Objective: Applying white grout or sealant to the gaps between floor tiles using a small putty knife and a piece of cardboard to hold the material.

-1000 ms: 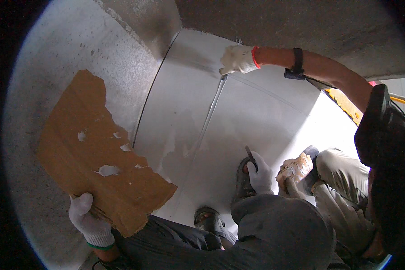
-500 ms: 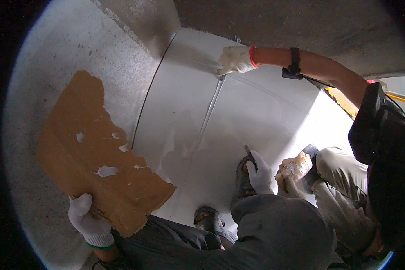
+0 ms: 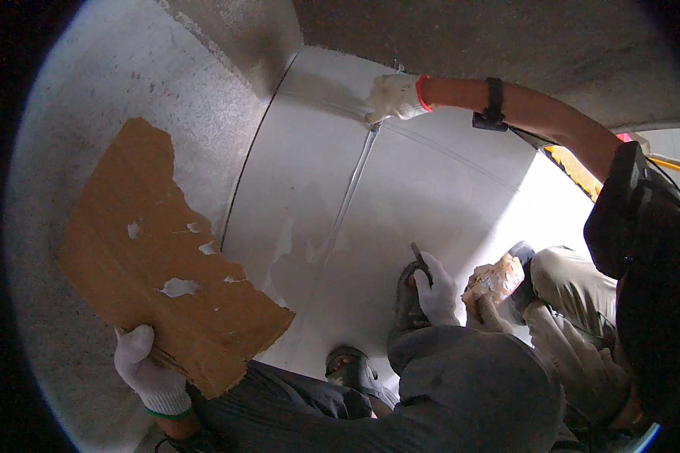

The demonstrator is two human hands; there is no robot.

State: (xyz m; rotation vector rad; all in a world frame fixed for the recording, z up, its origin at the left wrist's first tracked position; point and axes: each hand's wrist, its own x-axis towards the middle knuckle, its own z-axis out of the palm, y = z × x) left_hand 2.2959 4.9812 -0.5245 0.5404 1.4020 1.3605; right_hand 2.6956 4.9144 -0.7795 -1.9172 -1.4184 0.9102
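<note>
My left hand, in a white knitted glove with a green cuff, grips the lower edge of a big torn cardboard sheet. Several white smears or torn patches mark its brown face. My right hand, also white-gloved, is closed around a thin dark stick-like tool beside my right shoe; the tool's far end is hidden. At the far end of a pale seam in the smooth floor, a co-worker's gloved hand with a red cuff presses down. Whatever that hand holds is barely visible.
The co-worker crouches at my right, the other gloved hand holding a small cardboard piece smeared with white paste. Rough concrete walls stand at the far side and left. My dark shoes rest on the pale floor.
The co-worker's red-cuffed hand has shifted very slightly upward at the seam's far end. My hands, the cardboard sheet and the dark tool stay in place.
</note>
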